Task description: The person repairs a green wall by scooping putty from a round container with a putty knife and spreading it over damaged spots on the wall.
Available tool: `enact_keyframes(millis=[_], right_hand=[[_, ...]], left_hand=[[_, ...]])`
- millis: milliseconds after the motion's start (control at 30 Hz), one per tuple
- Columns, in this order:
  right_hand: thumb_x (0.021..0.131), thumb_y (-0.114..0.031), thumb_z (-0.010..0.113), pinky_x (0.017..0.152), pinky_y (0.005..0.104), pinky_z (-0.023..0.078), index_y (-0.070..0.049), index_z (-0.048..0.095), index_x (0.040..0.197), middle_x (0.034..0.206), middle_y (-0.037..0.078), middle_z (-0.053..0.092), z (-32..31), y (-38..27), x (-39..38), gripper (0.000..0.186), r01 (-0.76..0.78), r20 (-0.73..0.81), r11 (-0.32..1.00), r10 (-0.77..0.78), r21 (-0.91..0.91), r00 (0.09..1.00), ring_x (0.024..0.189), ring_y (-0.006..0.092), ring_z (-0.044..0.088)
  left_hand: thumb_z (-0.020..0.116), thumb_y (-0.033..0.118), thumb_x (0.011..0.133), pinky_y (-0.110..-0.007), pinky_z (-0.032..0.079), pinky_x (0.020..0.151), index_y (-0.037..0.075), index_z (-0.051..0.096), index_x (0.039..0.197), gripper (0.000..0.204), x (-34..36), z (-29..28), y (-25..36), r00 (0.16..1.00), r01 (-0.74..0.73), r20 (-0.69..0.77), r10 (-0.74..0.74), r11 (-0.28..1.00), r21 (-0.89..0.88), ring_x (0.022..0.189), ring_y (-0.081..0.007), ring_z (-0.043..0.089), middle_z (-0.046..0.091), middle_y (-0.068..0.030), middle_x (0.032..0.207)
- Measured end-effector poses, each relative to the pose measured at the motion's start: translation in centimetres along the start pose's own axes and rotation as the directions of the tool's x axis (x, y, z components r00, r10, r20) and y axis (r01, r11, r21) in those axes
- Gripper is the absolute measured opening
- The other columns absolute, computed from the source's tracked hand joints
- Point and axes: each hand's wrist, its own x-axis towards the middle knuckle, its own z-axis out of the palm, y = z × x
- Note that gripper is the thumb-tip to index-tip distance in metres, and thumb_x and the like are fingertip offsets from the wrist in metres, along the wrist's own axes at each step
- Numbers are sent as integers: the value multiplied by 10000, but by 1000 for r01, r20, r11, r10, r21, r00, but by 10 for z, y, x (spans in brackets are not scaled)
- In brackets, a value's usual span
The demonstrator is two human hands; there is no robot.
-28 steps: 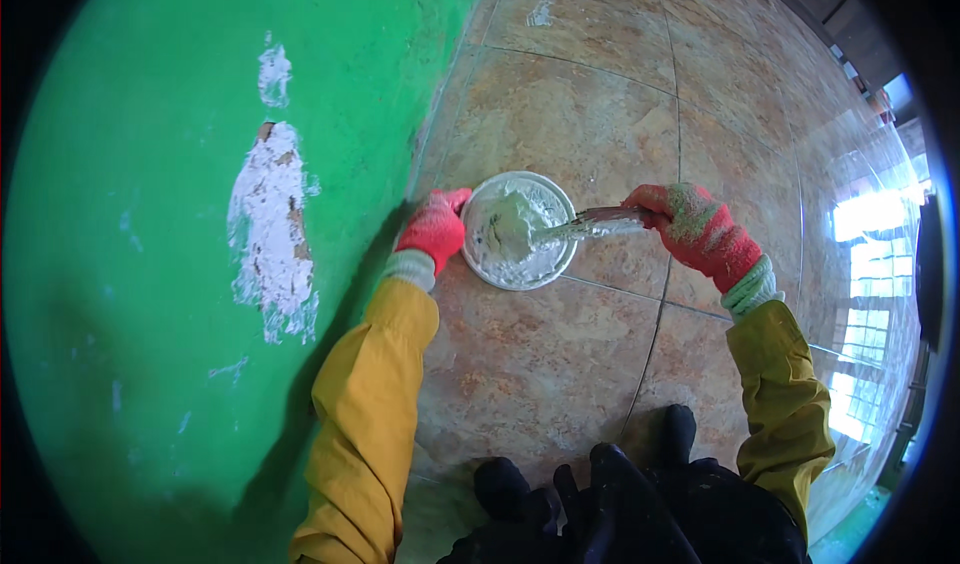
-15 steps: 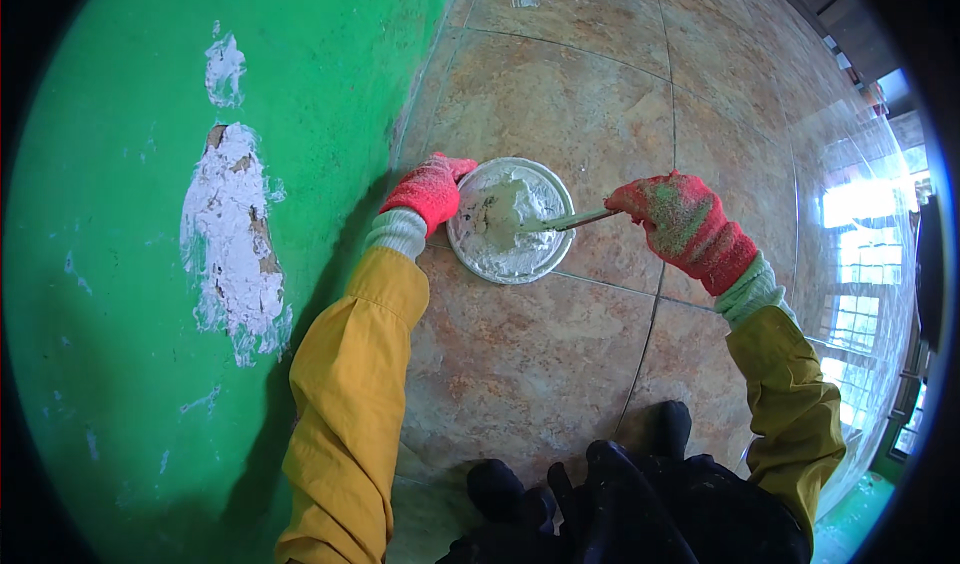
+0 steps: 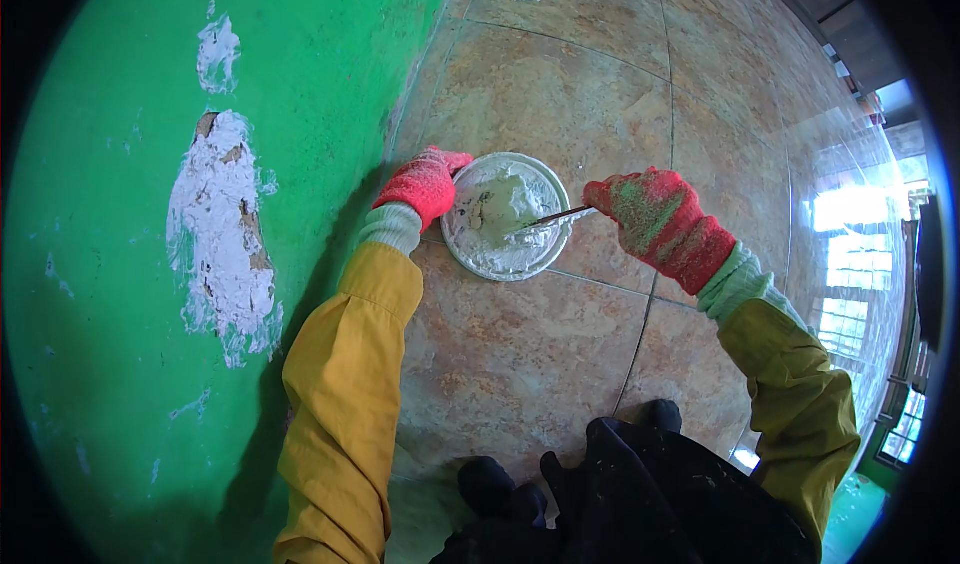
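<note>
Left hand (image 3: 425, 182) clamps the round putty-smeared pan's (image 3: 507, 216) rim; right hand (image 3: 662, 226) grips a thin putty knife (image 3: 553, 217) scraping its pasty grey filler.

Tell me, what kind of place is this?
Likely a room under repair: a green wall with a white filler patch, a glossy tiled floor, and gloved hands working a bowl of plaster.

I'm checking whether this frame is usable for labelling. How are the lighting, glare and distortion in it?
Head view: even daylight, sharp at the centre, where the left hand steadies the bowl and the right hand holds the scraper. Window glare washes out the floor tiles on the right. Fisheye bends the green wall and the tile joints, with a black rim around the picture.
</note>
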Motion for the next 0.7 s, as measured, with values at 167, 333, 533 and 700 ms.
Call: enact_keyframes(millis=[167, 333, 533, 700], right_hand=[[739, -61, 564, 587, 409, 492, -155, 647, 988, 774, 101, 630, 1, -8, 5, 279, -183, 76, 980, 177, 79, 981, 715, 321, 622], [771, -88, 567, 550, 414, 477, -178, 655, 983, 734, 113, 625, 9, -23, 7, 247, -111, -95, 990, 118, 83, 988, 668, 329, 617], [776, -90, 564, 544, 422, 469, -166, 651, 978, 745, 125, 625, 12, -25, -2, 233, -138, -124, 980, 156, 146, 980, 665, 336, 613], [765, -70, 550, 552, 424, 462, -150, 630, 938, 736, 132, 620, 13, -28, -5, 207, -153, -95, 965, 177, 215, 980, 671, 347, 610]], left_hand=[[542, -62, 747, -378, 444, 968, 150, 568, 1255, 551, 2, 4, 3, 1000, -8, -6, 8, 998, 60, 1143, -314, 550, 565, -138, 1253], [542, -72, 735, -391, 412, 1010, 170, 538, 1285, 601, 6, 8, -16, 999, 35, 21, -35, 999, 0, 1194, -323, 507, 526, -136, 1301], [532, -78, 732, -391, 391, 1033, 183, 546, 1278, 605, 8, 11, -4, 997, 76, -7, -76, 996, 51, 1225, -320, 481, 511, -139, 1316], [539, -76, 727, -386, 390, 1033, 180, 545, 1278, 607, 3, 10, -9, 995, 93, 13, -95, 992, 83, 1226, -319, 480, 507, -136, 1324]])
